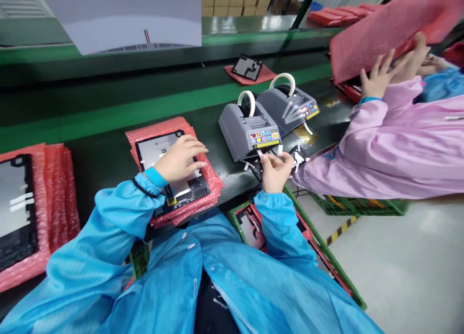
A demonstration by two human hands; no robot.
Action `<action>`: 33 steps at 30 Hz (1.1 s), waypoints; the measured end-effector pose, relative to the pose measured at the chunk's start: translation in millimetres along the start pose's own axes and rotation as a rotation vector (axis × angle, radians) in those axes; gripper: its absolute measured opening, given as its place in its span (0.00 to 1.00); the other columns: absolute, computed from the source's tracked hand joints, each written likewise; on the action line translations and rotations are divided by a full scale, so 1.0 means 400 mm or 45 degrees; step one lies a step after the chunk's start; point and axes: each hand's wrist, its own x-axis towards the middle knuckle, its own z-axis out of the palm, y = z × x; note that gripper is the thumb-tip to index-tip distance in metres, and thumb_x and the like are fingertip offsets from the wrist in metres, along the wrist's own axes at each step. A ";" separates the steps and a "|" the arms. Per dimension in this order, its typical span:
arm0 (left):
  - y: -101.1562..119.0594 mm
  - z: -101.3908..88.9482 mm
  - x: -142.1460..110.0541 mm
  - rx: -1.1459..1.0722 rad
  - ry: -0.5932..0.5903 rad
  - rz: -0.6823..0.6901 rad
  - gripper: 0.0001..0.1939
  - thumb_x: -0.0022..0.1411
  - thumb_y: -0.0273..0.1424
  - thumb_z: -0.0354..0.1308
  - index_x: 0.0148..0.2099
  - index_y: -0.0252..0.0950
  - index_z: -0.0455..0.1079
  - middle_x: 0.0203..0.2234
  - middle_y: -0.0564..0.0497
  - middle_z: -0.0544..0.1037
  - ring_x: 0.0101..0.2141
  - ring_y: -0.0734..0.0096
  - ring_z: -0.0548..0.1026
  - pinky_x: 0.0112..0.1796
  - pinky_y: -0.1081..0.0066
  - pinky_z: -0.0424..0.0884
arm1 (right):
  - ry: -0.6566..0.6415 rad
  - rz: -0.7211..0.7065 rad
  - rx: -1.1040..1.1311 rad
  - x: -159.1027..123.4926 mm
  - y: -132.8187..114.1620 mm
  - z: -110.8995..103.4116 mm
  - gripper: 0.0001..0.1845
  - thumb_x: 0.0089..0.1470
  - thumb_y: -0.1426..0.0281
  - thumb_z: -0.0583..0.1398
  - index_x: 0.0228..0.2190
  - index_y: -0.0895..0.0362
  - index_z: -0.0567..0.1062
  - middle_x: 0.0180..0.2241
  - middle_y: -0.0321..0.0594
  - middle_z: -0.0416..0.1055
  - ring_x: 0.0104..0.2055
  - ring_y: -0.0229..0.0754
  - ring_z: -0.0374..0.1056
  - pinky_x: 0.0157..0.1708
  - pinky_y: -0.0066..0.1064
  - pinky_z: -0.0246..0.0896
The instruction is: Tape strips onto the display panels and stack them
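Observation:
My left hand [182, 158] lies over a flat tablet-like panel [155, 144], its fingers loosely stretched and holding nothing. That panel has a grey back with black edges and rests on a stack of pink bubble-wrap bags [213, 179]. At the front of the nearer grey tape dispenser [235, 131], my right hand [276, 172] pinches the end of a white tape strip [260, 153]. A second short white tape piece [280, 150] stands up from a right fingertip. Behind it is another grey tape dispenser [279, 104] with a white roll.
On the left, a panel with white strips [21, 202] tops more bubble-wrap bags [58, 194]. Another panel [247, 67] lies across the bench. A co-worker in a pink sleeve [384, 136] handles a large pink bag [384, 34]. Below is a green crate [326, 254] holding panels.

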 end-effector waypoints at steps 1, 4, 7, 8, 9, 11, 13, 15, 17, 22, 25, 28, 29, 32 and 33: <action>0.012 0.002 0.007 -0.036 0.013 -0.009 0.17 0.64 0.41 0.54 0.49 0.36 0.74 0.45 0.43 0.78 0.48 0.58 0.69 0.54 0.54 0.62 | -0.079 -0.044 -0.031 -0.014 -0.018 0.002 0.28 0.42 0.61 0.65 0.37 0.51 0.53 0.27 0.29 0.71 0.28 0.35 0.68 0.32 0.29 0.64; 0.049 0.011 0.024 -0.131 0.046 -0.052 0.15 0.64 0.40 0.56 0.46 0.36 0.74 0.40 0.45 0.79 0.44 0.62 0.71 0.50 0.59 0.65 | -0.464 -0.118 -0.155 -0.058 -0.080 0.027 0.24 0.47 0.62 0.64 0.39 0.50 0.55 0.29 0.32 0.71 0.30 0.37 0.70 0.30 0.29 0.63; 0.065 0.016 0.025 -0.179 0.045 -0.102 0.13 0.62 0.40 0.57 0.39 0.35 0.73 0.34 0.47 0.78 0.40 0.64 0.71 0.47 0.62 0.66 | -0.810 -0.144 -0.243 -0.086 -0.128 0.078 0.22 0.49 0.60 0.63 0.39 0.51 0.58 0.30 0.33 0.71 0.29 0.37 0.69 0.26 0.28 0.62; 0.064 0.016 0.020 -0.188 0.038 -0.122 0.12 0.62 0.40 0.57 0.36 0.35 0.73 0.33 0.47 0.78 0.39 0.64 0.71 0.46 0.62 0.66 | -0.891 -0.146 -0.255 -0.090 -0.137 0.097 0.22 0.49 0.60 0.63 0.39 0.51 0.58 0.30 0.33 0.71 0.28 0.37 0.68 0.24 0.28 0.61; 0.060 0.016 0.013 -0.196 0.034 -0.146 0.12 0.63 0.39 0.56 0.34 0.35 0.72 0.31 0.48 0.77 0.38 0.65 0.71 0.45 0.63 0.66 | -0.960 -0.139 -0.260 -0.091 -0.141 0.115 0.22 0.49 0.59 0.63 0.40 0.51 0.58 0.30 0.33 0.71 0.26 0.36 0.68 0.23 0.28 0.61; 0.048 0.015 -0.008 -0.214 0.061 -0.217 0.13 0.63 0.37 0.56 0.30 0.35 0.70 0.29 0.49 0.76 0.36 0.66 0.70 0.44 0.63 0.66 | -1.066 -0.094 -0.247 -0.089 -0.142 0.146 0.23 0.49 0.59 0.63 0.41 0.51 0.57 0.30 0.32 0.72 0.25 0.35 0.67 0.22 0.27 0.61; 0.034 0.016 -0.032 -0.242 0.130 -0.327 0.12 0.63 0.36 0.56 0.29 0.35 0.69 0.28 0.50 0.76 0.35 0.67 0.70 0.43 0.64 0.67 | -1.093 -0.035 -0.201 -0.083 -0.134 0.170 0.24 0.48 0.58 0.63 0.41 0.50 0.56 0.32 0.33 0.73 0.27 0.36 0.69 0.24 0.28 0.62; 0.021 0.019 -0.052 -0.284 0.204 -0.443 0.11 0.63 0.35 0.56 0.29 0.35 0.69 0.27 0.51 0.76 0.34 0.68 0.70 0.41 0.64 0.67 | -1.074 0.014 -0.132 -0.077 -0.124 0.188 0.26 0.46 0.58 0.65 0.40 0.50 0.56 0.34 0.35 0.73 0.32 0.38 0.71 0.26 0.28 0.64; 0.011 0.022 -0.065 -0.340 0.242 -0.515 0.11 0.62 0.34 0.57 0.28 0.35 0.69 0.27 0.52 0.75 0.33 0.69 0.70 0.40 0.65 0.68 | -1.082 0.060 -0.064 -0.073 -0.115 0.204 0.28 0.44 0.58 0.66 0.38 0.50 0.55 0.34 0.35 0.73 0.36 0.39 0.71 0.29 0.29 0.65; 0.001 0.023 -0.071 -0.422 0.246 -0.580 0.10 0.60 0.32 0.59 0.27 0.35 0.68 0.26 0.52 0.75 0.32 0.70 0.70 0.40 0.66 0.68 | -1.209 0.175 0.011 -0.078 -0.102 0.241 0.29 0.42 0.57 0.67 0.37 0.50 0.55 0.28 0.30 0.70 0.30 0.37 0.69 0.29 0.30 0.63; -0.004 0.026 -0.072 -0.418 0.222 -0.618 0.10 0.61 0.33 0.59 0.28 0.35 0.69 0.25 0.52 0.75 0.32 0.70 0.71 0.40 0.65 0.68 | -1.233 0.196 -0.019 -0.079 -0.096 0.257 0.29 0.42 0.57 0.67 0.37 0.50 0.54 0.26 0.28 0.69 0.28 0.35 0.67 0.29 0.29 0.62; -0.009 0.037 -0.070 -0.325 0.187 -0.729 0.11 0.61 0.34 0.58 0.28 0.35 0.70 0.26 0.51 0.74 0.34 0.66 0.70 0.41 0.62 0.68 | -1.222 0.194 -0.096 -0.074 -0.081 0.272 0.29 0.41 0.59 0.66 0.37 0.51 0.54 0.26 0.27 0.70 0.27 0.35 0.67 0.30 0.30 0.62; -0.008 0.041 -0.067 -0.264 0.171 -0.785 0.11 0.61 0.35 0.58 0.29 0.35 0.70 0.27 0.50 0.75 0.36 0.64 0.70 0.42 0.60 0.68 | -1.221 0.187 -0.134 -0.071 -0.075 0.277 0.28 0.41 0.61 0.66 0.37 0.51 0.54 0.25 0.27 0.70 0.27 0.36 0.67 0.30 0.30 0.62; 0.000 0.050 -0.055 -0.076 0.089 -0.927 0.11 0.60 0.34 0.58 0.27 0.34 0.71 0.30 0.45 0.75 0.41 0.55 0.68 0.43 0.53 0.67 | -1.229 0.145 -0.287 -0.063 -0.060 0.291 0.25 0.41 0.69 0.64 0.37 0.52 0.55 0.24 0.27 0.70 0.27 0.37 0.68 0.33 0.33 0.64; 0.004 0.051 -0.050 -0.038 0.056 -0.953 0.11 0.60 0.33 0.58 0.27 0.34 0.71 0.31 0.44 0.75 0.43 0.52 0.68 0.44 0.52 0.66 | -1.234 0.130 -0.340 -0.061 -0.058 0.295 0.25 0.41 0.71 0.64 0.37 0.52 0.56 0.23 0.27 0.70 0.27 0.38 0.69 0.34 0.33 0.64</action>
